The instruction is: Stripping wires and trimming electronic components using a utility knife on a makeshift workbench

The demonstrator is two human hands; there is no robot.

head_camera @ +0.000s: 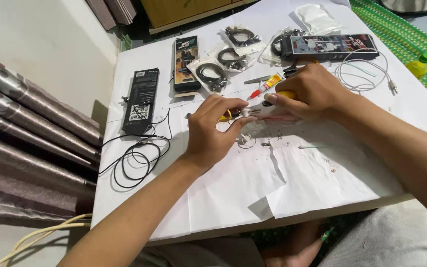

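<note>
My left hand (212,129) pinches a small white plug end of a thin cable just above the paper-covered table (223,193). My right hand (308,93) grips a yellow-handled tool (288,94), its tip meeting the white piece between my hands. A small glue tube (267,85) with a red tip lies just behind my right fingers. A loop of thin white cable (246,142) lies under my hands.
A black flat box (141,101) and a coiled black cable (133,163) lie at the left. Bagged black cables (212,75), a small dark box (186,62), a long dark package (329,47) and a white cable (366,74) sit at the back. A curtain hangs beyond the left edge.
</note>
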